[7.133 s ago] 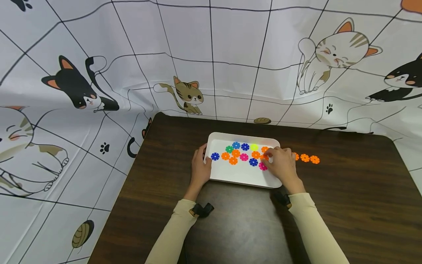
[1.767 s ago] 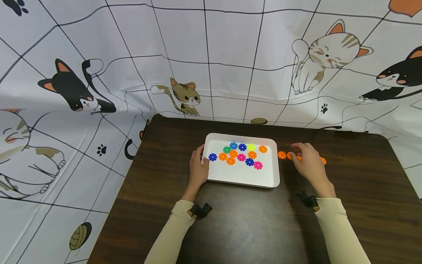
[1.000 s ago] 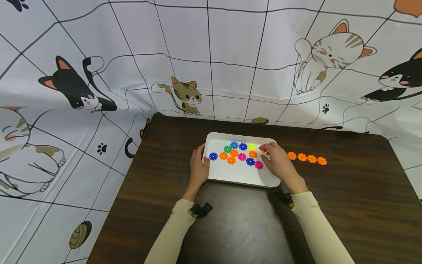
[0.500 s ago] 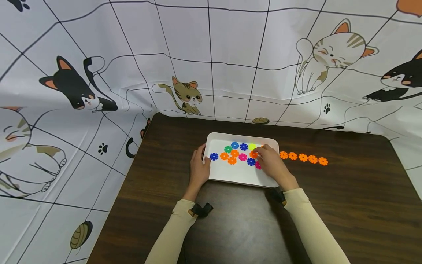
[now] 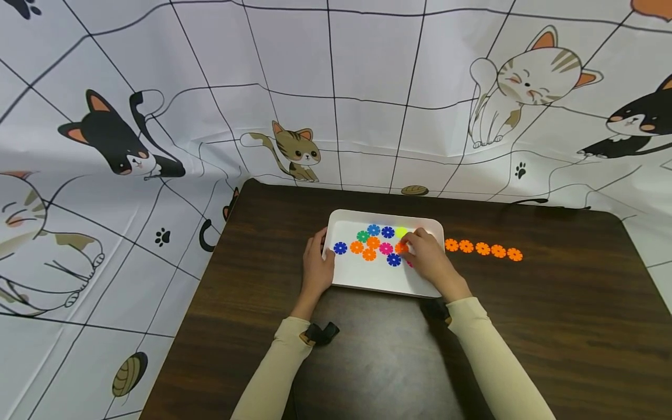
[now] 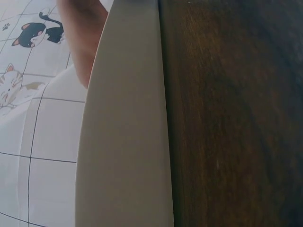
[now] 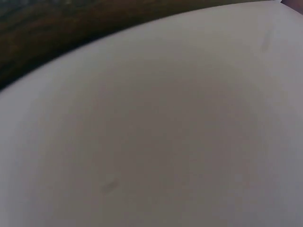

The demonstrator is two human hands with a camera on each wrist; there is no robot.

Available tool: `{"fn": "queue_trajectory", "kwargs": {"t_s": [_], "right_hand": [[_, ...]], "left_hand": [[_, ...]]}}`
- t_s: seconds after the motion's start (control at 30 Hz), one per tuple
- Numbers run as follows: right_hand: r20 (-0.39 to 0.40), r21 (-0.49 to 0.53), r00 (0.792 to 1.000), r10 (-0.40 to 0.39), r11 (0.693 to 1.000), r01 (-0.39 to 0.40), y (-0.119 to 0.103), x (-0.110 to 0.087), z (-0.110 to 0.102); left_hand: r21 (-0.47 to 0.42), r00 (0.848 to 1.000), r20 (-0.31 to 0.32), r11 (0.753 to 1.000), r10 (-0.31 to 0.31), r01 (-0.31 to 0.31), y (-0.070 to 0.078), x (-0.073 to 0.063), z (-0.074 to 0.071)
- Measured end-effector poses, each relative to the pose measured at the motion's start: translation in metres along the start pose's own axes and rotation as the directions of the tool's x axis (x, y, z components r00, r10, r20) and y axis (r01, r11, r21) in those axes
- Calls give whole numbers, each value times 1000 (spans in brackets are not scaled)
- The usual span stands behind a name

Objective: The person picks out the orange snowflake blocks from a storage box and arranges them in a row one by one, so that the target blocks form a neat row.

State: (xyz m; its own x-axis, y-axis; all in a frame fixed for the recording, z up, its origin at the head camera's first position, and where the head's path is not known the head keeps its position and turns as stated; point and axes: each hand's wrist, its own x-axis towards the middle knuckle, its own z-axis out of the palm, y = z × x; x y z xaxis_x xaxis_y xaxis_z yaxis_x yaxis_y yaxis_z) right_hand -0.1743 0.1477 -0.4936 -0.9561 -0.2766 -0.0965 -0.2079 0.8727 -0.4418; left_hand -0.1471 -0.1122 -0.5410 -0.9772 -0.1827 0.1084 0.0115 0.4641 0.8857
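Note:
In the head view, my left hand (image 5: 318, 265) grips the left rim of a shallow white tray (image 5: 367, 280), thumb over the edge. My right hand (image 5: 427, 254) reaches over the tray's right part, thumb and fingertips pinching an orange notched disc (image 5: 401, 247). Just below those fingertips is a dark blue disc (image 5: 394, 259); a yellow disc (image 5: 401, 232) sits above them. The hand partly hides a pink disc. The left wrist view shows the tray's outer wall (image 6: 123, 123) with part of a hand (image 6: 84, 38) behind it.
More discs lie in the tray, including a green disc (image 5: 363, 236), a light blue disc (image 5: 373, 230) and a pink disc (image 5: 385, 248). On the dark wooden table (image 5: 551, 326), a row of several orange discs (image 5: 482, 248) runs rightward from the tray. A cat-print sheet (image 5: 367, 128) hangs behind.
My right hand has come back from the orange row into the tray. Within the last half second, the orange and dark blue discs at its fingertips shifted slightly left. My left hand kept its grip.

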Motion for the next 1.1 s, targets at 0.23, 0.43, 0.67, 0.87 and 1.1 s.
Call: {"fn": "queue_trajectory", "kwargs": {"t_s": [0.23, 0.43, 0.67, 0.87, 1.1], "right_hand": [[9, -3, 1000, 3, 1000, -3, 0, 2, 3], [19, -45, 1000, 4, 999, -3, 1, -1, 5], [0, -46, 1000, -14, 999, 14, 0, -7, 1], [-22, -75, 1000, -6, 997, 4, -1, -13, -8], [-60, -122, 998, -36, 992, 28, 4, -23, -18]], "left_hand": [[2, 1000, -2, 1000, -10, 10, 0, 0, 0], [10, 1000, 10, 1000, -27, 27, 0, 0, -1], [10, 1000, 11, 1000, -28, 28, 1, 0, 0], [5, 1000, 6, 1000, -17, 17, 1, 0, 1], [-2, 1000, 5, 1000, -12, 12, 1, -1, 1]]}}
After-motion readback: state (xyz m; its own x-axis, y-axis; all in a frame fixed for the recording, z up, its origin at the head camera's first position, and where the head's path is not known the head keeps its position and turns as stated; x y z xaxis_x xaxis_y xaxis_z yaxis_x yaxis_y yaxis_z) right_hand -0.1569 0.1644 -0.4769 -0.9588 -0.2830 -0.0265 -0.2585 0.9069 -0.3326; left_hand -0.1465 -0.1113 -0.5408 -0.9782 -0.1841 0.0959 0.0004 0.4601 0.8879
